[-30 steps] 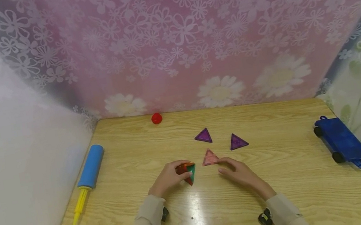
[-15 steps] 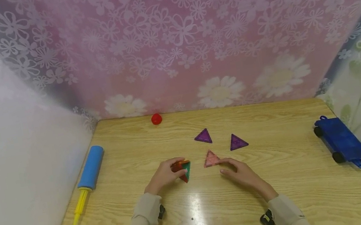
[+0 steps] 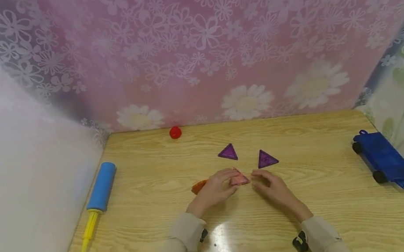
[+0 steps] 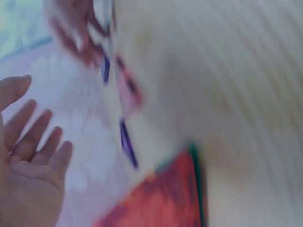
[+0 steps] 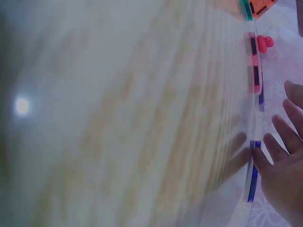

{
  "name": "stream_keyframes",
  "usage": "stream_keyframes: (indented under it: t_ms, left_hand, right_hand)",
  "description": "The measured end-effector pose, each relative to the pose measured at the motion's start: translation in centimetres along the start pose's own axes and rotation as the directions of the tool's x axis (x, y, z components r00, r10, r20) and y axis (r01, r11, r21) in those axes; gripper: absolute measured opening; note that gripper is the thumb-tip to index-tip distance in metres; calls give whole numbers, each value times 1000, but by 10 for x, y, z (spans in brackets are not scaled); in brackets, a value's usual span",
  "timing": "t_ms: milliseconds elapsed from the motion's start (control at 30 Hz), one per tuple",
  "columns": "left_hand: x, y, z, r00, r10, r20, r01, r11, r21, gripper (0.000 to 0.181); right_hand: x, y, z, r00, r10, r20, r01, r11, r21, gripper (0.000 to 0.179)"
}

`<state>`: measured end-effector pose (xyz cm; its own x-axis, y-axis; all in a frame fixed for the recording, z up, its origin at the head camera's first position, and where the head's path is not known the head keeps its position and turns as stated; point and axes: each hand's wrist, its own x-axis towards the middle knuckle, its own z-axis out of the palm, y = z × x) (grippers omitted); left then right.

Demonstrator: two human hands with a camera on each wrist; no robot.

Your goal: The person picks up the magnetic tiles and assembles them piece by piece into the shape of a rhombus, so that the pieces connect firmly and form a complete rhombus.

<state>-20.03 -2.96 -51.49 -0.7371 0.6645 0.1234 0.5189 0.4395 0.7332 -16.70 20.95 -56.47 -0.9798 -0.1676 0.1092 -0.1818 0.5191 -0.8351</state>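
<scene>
My left hand (image 3: 213,193) reaches across to the pink triangular magnetic tile (image 3: 240,179), its fingers over the tile's left side; whether they touch is unclear. In the left wrist view the fingers of that hand (image 4: 33,170) are spread and hold nothing. Behind it stands a joined piece of orange, red and green tiles (image 4: 163,196), mostly hidden in the head view, where an orange part (image 3: 198,186) shows. My right hand (image 3: 277,189) is just right of the pink tile, fingers loosely bent, with nothing in them. Two purple triangular tiles (image 3: 228,152) lie farther back.
On the wooden table (image 3: 144,166) a blue and yellow hand pump (image 3: 101,187) lies at the left. A small red object (image 3: 175,132) sits by the back edge. At the right is a blue toy wagon (image 3: 384,158) with black wheels. A floral curtain (image 3: 189,48) hangs behind.
My left hand has let go of the joined tiles and moved right to the pink tile. My right hand has drawn slightly away from that tile, which has shifted a little right.
</scene>
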Motion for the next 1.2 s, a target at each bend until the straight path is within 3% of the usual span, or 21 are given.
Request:
stream_keyframes:
  t_ms: [133, 333, 567, 833, 1000, 1200]
  left_hand:
    - [8, -1, 23, 995, -5, 102, 2, 999, 33, 43]
    - [9, -13, 43, 986, -56, 159, 45, 996, 72, 50]
    - [5, -15, 46, 974, -122, 194, 110, 991, 70, 55]
    - [-3, -15, 43, 976, -101, 195, 86, 993, 86, 54]
    - [-12, -11, 42, 968, -144, 205, 131, 989, 74, 54]
    - [-19, -8, 43, 975, -120, 186, 110, 992, 64, 48]
  right_hand:
    - [4, 7, -7, 999, -16, -45, 13, 998, -55, 39]
    - [8, 17, -14, 996, -20, -83, 10, 993, -118, 38]
    - [11, 22, -18, 997, 4, -76, -15, 989, -149, 38]
    - [11, 19, -20, 996, 71, -45, -77, 985, -152, 42]
    - [7, 15, -22, 996, 82, -31, -85, 987, -135, 40]
    - [1, 13, -22, 997, 70, -39, -74, 992, -106, 35]
